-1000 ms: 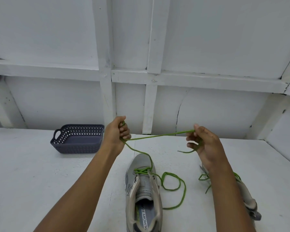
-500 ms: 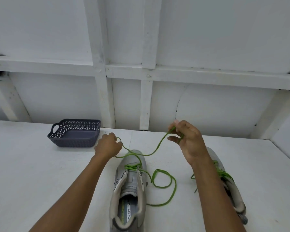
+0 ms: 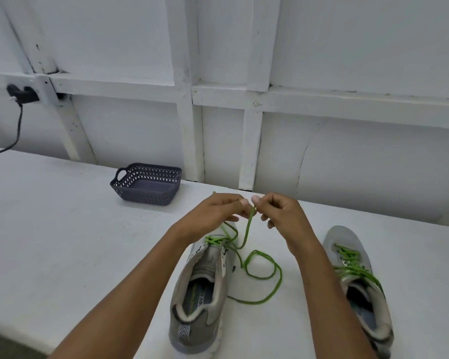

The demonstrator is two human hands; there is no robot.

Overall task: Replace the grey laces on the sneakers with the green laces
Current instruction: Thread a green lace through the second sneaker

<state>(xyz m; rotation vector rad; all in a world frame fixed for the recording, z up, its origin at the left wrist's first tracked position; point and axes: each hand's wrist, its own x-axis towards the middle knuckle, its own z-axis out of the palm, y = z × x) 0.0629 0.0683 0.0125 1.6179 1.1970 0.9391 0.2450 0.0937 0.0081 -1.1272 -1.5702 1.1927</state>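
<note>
Two pinches on one green lace [image 3: 247,230]: left hand [image 3: 214,213] and right hand [image 3: 283,215], thumbs nearly meeting above the half-laced grey sneaker [image 3: 205,278].

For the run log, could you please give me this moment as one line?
phase: lacing | left hand: holds lace | right hand: pinches lace | centre sneaker: toe eyelets threaded | other sneaker: green-laced | basket: far left

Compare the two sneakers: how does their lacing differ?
The middle sneaker has its green lace only through the eyelets near the toe, the rest loose on the table; the right sneaker is laced several rows up. The left hand and right hand pinch the middle sneaker's lace; neither holds the right sneaker. Both are grey, toes pointing away.
</note>
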